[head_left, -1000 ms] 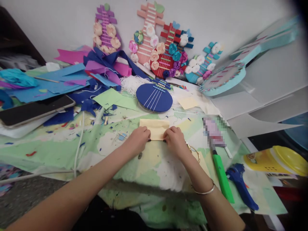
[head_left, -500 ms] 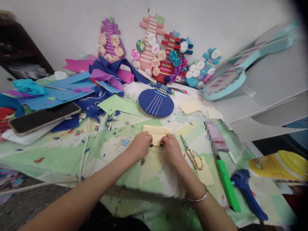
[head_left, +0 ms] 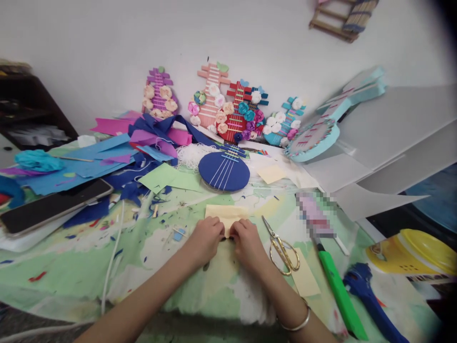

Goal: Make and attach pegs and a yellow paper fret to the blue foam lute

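A pale yellow sheet of paper (head_left: 225, 213) lies on the table in front of me. My left hand (head_left: 210, 237) pinches its near edge, fingertips pressed together. Close beside it, my right hand (head_left: 246, 240) pinches the same edge, with a bracelet on that wrist. The near edge looks bent or rolled under the fingers, though they hide most of it. Gold-handled scissors (head_left: 281, 250) lie just right of my right hand, touching another pale yellow piece of paper (head_left: 307, 278). Beyond the sheet sits a round dark blue lute-shaped craft (head_left: 224, 174) with white strings.
Decorated lute crafts (head_left: 235, 112) lean against the wall. At left are a phone (head_left: 57, 205), a white cable (head_left: 116, 257) and coloured scraps (head_left: 157, 131). At right lie a green-handled knife (head_left: 339, 290), a blue glue gun (head_left: 371, 295) and a yellow tub (head_left: 407, 255).
The camera view has tilted up, so everything sits lower in the picture. Both hands keep pinching the paper's near edge, now slightly closer together.
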Tool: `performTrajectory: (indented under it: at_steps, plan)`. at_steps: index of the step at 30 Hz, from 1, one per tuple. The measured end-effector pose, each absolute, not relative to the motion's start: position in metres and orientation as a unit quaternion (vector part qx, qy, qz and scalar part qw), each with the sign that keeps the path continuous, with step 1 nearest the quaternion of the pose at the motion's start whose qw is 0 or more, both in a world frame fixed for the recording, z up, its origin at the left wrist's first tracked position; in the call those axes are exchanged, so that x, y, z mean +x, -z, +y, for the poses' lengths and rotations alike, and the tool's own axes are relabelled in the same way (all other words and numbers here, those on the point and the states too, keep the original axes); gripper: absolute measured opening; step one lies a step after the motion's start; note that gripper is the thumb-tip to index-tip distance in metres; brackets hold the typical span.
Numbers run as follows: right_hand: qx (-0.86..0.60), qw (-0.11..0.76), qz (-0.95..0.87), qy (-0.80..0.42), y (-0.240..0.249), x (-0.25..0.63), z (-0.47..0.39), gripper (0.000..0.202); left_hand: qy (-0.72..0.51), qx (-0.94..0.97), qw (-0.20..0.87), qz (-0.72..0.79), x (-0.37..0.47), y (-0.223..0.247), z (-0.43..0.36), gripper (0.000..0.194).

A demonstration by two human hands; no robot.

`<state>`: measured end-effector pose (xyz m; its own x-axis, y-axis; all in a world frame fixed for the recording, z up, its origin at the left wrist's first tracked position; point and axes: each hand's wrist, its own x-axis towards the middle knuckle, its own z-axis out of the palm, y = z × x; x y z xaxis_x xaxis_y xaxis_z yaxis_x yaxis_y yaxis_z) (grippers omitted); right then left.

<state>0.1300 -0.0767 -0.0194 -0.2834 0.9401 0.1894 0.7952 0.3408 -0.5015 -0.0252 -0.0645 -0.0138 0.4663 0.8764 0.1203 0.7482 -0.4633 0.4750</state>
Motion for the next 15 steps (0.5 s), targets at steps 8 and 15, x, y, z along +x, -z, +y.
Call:
performTrajectory:
  at_steps: [8,15]
  plan:
    - [-0.561,0.259,-0.772,-0.154,0.019,0.13,-0.078,0.022,-0.087,0.853,0.104,0.504,-0.019,0.015,-0.065,0.021]
    - [-0.63,0.157,-0.758,-0.065,0.017,0.114,-0.074,0.014,-0.067,0.825,0.069,0.557,-0.007,0.007,-0.073,0.018]
